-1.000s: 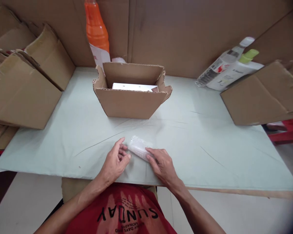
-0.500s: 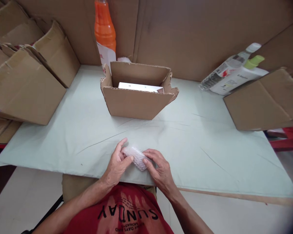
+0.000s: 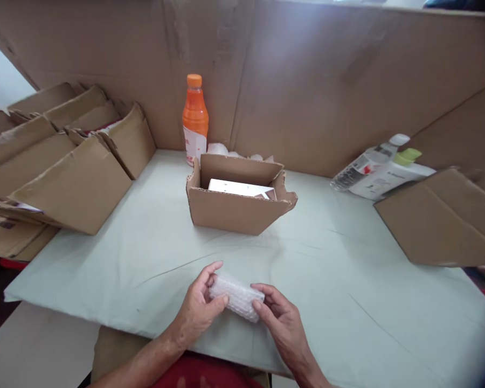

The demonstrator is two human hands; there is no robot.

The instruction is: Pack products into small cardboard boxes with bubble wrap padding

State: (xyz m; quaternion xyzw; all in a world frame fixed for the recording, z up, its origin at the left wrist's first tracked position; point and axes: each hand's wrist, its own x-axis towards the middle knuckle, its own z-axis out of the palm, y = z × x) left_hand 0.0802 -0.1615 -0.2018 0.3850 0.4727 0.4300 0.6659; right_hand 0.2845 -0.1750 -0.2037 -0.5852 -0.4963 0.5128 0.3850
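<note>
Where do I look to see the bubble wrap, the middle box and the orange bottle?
Bubble wrap (image 3: 239, 296): head view, middle of its upper side.
Middle box (image 3: 229, 212): head view, front wall.
Orange bottle (image 3: 195, 116): head view, body above the label.

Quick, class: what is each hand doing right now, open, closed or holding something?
Left hand: closed, holding one end of the bubble-wrap bundle.
Right hand: closed, holding its other end.

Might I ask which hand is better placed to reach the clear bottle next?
Probably the right hand: it is nearer the clear bottle, though it and the left hand hold bubble wrap.
</note>
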